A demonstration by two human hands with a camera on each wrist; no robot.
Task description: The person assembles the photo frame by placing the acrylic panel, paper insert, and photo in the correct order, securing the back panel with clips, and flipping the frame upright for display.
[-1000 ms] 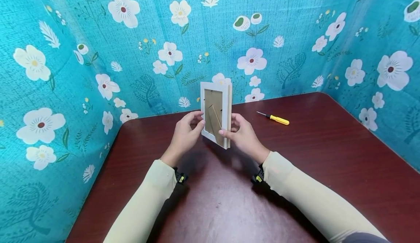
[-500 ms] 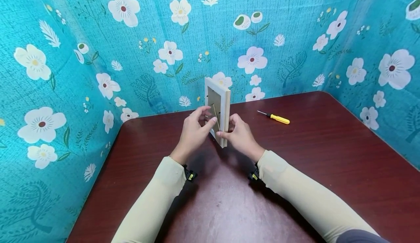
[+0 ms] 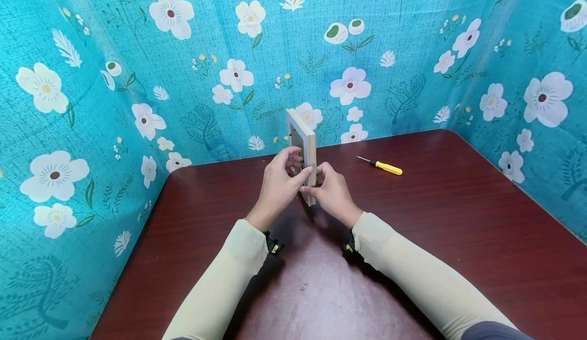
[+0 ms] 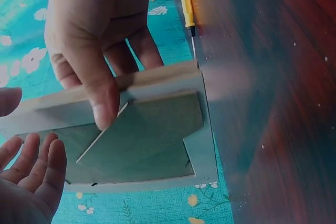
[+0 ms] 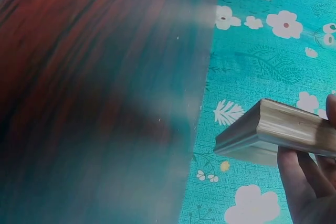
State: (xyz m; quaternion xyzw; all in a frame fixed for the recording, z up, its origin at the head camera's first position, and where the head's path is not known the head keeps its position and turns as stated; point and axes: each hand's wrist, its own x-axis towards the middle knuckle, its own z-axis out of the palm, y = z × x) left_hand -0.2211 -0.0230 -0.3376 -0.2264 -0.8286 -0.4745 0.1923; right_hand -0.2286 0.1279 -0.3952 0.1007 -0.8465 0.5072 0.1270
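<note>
A light wooden photo frame [image 3: 310, 149] is held upright over the table, almost edge-on to me in the head view. Its brown backing board [image 4: 157, 135] faces the left wrist camera, with a thin slanted stand [image 4: 94, 142] on it. My right hand [image 3: 334, 193] pinches the lower part of the near side edge, thumb on the back. Beside the back, my left hand [image 3: 279, 189] has its fingers loosely bent, thumb near the edge. In the left wrist view its fingers [image 4: 52, 166] overlap the frame's end. The right wrist view shows one moulded corner [image 5: 273, 121].
A yellow-handled screwdriver [image 3: 389, 167] lies on the dark red-brown table [image 3: 435, 202], right of the frame. A turquoise flowered cloth [image 3: 192, 75] hangs behind the table and along both sides.
The frame has turned from showing its back to nearly edge-on. My left hand has left its far side edge and moved right, in front of the back. The right hand keeps its grip.
</note>
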